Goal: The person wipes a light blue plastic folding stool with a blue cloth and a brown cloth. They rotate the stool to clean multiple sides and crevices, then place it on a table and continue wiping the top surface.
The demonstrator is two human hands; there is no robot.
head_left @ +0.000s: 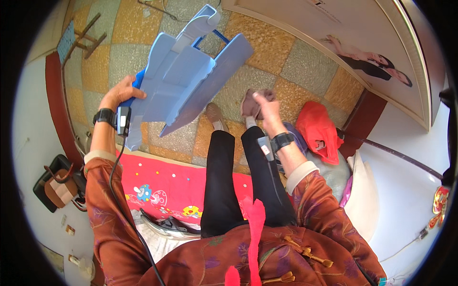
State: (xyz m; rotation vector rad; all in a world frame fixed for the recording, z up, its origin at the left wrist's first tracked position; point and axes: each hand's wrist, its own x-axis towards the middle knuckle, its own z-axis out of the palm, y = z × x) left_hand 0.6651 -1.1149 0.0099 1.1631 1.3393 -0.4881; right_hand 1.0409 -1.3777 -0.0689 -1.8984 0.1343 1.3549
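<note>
My left hand (125, 91) grips the edge of a large light blue plastic piece (188, 71) with stepped, wavy-edged panels and a rounded lip at its far end. It is held up off the floor, tilted, and its exact kind I cannot tell. A darker blue part shows beside my fingers. In my right hand (269, 113), closed with the thumb on top, is a crumpled brownish-grey cloth (250, 105). The cloth hangs above my right foot, apart from the plastic piece, and hides most of that shoe.
I sit on a bed edge with a red patterned cover (167, 183). Red bag (318, 131) and pale bags lie right of my legs. A large framed picture (372, 52) leans at the right. A small wooden stool (86, 38) is far left on the tiled floor (267, 40).
</note>
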